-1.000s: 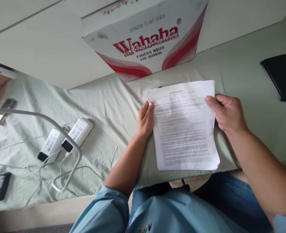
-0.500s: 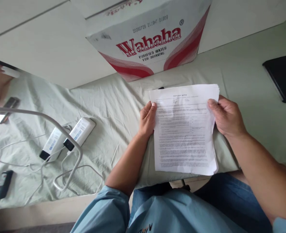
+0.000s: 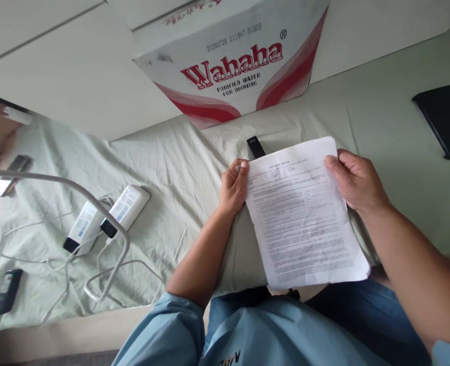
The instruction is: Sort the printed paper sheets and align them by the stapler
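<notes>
A stack of white printed sheets lies tilted over the pale green cloth, its lower edge hanging past the table's front edge. My left hand grips the stack's top left corner. My right hand pinches the top right corner, thumb on the page. A small black device lies on the cloth just beyond the stack's top edge.
A white and red Wahaha water carton stands at the back. Two white power adapters with cables lie at the left under a grey curved rod. A black remote lies far left, a black tablet far right.
The stack has turned clockwise and slid toward me, its lower edge swinging right. That uncovered the small black device behind it. Both hands kept their grip on the top corners.
</notes>
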